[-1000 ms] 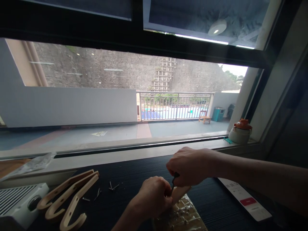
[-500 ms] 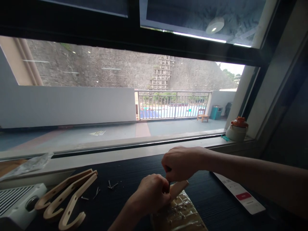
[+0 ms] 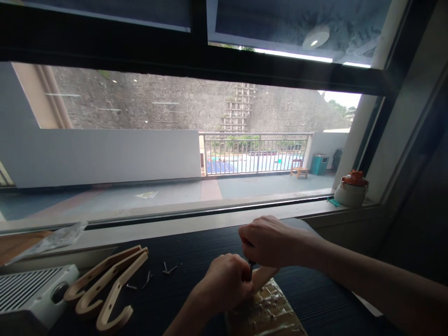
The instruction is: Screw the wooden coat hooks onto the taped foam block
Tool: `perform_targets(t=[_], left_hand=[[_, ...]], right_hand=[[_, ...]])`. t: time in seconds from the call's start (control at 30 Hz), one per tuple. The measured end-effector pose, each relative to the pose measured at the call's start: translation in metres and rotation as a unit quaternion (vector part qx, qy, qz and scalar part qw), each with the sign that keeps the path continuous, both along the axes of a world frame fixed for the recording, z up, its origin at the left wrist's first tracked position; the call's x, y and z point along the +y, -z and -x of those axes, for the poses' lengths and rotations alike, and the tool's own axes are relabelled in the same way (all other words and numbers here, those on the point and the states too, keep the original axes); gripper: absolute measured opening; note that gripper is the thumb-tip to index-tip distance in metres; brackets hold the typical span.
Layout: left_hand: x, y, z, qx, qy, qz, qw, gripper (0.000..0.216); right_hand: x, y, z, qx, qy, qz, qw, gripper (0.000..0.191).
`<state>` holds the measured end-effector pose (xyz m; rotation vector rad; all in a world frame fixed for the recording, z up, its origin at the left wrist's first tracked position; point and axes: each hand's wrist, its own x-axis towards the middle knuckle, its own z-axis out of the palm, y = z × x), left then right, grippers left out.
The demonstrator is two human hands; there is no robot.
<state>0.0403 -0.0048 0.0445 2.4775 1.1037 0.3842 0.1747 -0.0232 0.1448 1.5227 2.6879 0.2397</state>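
My right hand (image 3: 268, 240) is closed in a fist around the top of what looks like a screwdriver (image 3: 251, 268); only a short dark length of its shaft shows below the fist. Just under it, my left hand (image 3: 226, 280) is closed, thumb and fingers pinched near the shaft's lower end and against a pale wooden piece (image 3: 265, 277). That piece, partly covered by both hands, looks like the wooden hooks nearby. Beneath it is a brown block (image 3: 269, 312) wrapped in shiny clear film or tape, with small dark marks on top. The shaft's tip is hidden.
Three wooden hooks (image 3: 119, 284) lie left on the dark table (image 3: 196, 242), beside several loose screws (image 3: 169, 269). A white slatted device (image 3: 31, 294) stands at far left. My right forearm largely covers a phone (image 3: 367, 305). A jar (image 3: 351, 189) sits on the windowsill.
The view has shifted, so the scene sits a little further right. My right forearm is lower and covers most of the phone. More of the shaft shows between my hands, which keep their grip.
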Motion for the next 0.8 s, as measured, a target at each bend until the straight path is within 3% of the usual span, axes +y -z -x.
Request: perform_targets(t=[0.2,0.37,0.47,0.6,0.8], left_hand=[[-0.002,-0.015,0.006,-0.014,0.006,0.054,0.998,0.015],[0.002,-0.031,0.027,0.029,0.009,0.087,0.996,0.043],[0.004,-0.03,0.034,0.074,0.02,0.116,0.99,0.045],[0.003,-0.026,0.031,0.123,-0.006,0.067,0.99,0.044],[-0.013,-0.033,0.022,0.168,-0.053,-0.009,0.984,0.033]], right_hand=[[-0.006,0.006,-0.009,0.026,0.011,0.001,1.0,0.022],[-0.009,0.002,-0.013,0.055,0.016,0.018,0.998,0.02],[-0.009,0.002,-0.013,0.075,0.019,0.022,0.997,0.018],[-0.008,0.004,-0.01,0.106,0.01,0.033,0.994,0.02],[-0.009,0.003,-0.008,0.093,0.01,0.03,0.995,0.02]])
